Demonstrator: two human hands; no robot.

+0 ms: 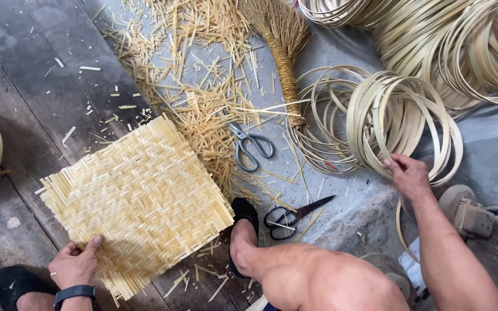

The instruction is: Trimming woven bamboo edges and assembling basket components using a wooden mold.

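Bamboo offcuts (203,98) litter dark floorboards (24,86) beside grey concrete (491,155).

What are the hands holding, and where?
The left hand grips the woven mat by its near corner. The right hand grasps a bamboo hoop at its lower rim.

On the dark plank floor (24,98) before me lie a square woven bamboo mat (139,198), pale bamboo offcuts (203,98), grey-handled scissors (251,147), black-handled scissors (289,216), a straw hand broom (283,52) and coiled bamboo strip hoops (402,121).
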